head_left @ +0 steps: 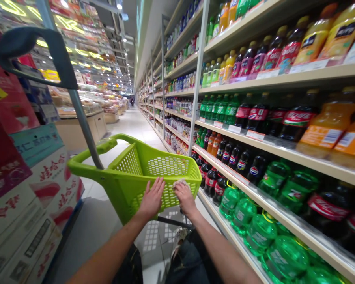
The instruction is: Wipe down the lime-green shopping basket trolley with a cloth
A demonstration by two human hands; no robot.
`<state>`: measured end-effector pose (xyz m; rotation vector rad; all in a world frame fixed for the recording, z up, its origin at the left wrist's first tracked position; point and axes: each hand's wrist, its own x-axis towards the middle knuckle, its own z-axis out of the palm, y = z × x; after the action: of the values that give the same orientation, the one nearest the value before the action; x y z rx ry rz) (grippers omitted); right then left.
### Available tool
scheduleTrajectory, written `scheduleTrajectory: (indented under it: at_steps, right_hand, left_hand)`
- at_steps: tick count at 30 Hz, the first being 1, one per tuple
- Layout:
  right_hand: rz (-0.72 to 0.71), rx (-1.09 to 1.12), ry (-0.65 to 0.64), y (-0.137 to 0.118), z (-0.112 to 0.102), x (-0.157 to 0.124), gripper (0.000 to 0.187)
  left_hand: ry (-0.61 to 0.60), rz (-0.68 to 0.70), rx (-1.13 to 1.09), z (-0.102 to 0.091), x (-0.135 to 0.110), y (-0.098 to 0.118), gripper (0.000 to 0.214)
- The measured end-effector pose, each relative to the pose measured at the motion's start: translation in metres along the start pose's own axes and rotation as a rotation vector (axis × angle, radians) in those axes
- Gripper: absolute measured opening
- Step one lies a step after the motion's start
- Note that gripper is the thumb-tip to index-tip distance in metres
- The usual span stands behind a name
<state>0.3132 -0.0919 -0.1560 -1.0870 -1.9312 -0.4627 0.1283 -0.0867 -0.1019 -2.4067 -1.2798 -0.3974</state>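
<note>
1. Head view: the green cart [130,175] stands in the aisle, between stacked boxes [32,197] and bottle shelves [236,177].
2. Left hand [153,197] touches the cart's near side — fingers straight, close together.
3. Right hand [185,199] presses a crumpled cloth [180,183] there — fingers bent around it.

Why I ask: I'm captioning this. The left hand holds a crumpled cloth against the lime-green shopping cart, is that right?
Not quite: the head view shows the right hand, not the left hand, holding the crumpled cloth against the lime-green shopping cart.
</note>
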Motion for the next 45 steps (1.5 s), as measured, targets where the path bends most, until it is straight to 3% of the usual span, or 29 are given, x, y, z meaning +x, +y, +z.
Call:
scheduleTrajectory:
  at_steps: [3, 9, 15, 21, 27, 33, 40, 45]
  right_hand:
    - [-0.031, 0.012, -0.098, -0.011, 0.004, -0.006, 0.03]
    - [-0.035, 0.005, 0.059, -0.021, 0.0, 0.033, 0.034]
    - [-0.1, 0.054, -0.043, -0.03, 0.017, 0.009, 0.033]
    - [-0.116, 0.08, 0.055, -0.047, 0.016, 0.049, 0.033]
    - [-0.19, 0.128, 0.014, -0.064, 0.032, 0.038, 0.029]
    - [-0.19, 0.123, 0.107, -0.086, 0.036, 0.078, 0.029]
    - [-0.283, 0.177, 0.054, -0.103, 0.057, 0.074, 0.027]
    - [-0.206, 0.255, 0.116, -0.127, 0.058, 0.119, 0.029]
  left_hand:
    - [0.037, -0.007, 0.018, -0.002, -0.005, -0.011, 0.06]
    - [0.085, -0.066, 0.02, -0.013, -0.005, -0.024, 0.059]
    - [0.079, -0.051, 0.044, -0.02, -0.016, -0.037, 0.061]
    - [0.082, -0.087, 0.051, -0.019, -0.026, -0.048, 0.062]
    - [0.075, -0.13, 0.053, -0.023, -0.039, -0.063, 0.062]
    - [0.076, -0.187, 0.067, -0.031, -0.05, -0.078, 0.062]
    - [0.125, -0.183, 0.048, -0.031, -0.067, -0.099, 0.06]
    - [0.239, -0.218, 0.053, -0.041, -0.073, -0.117, 0.058]
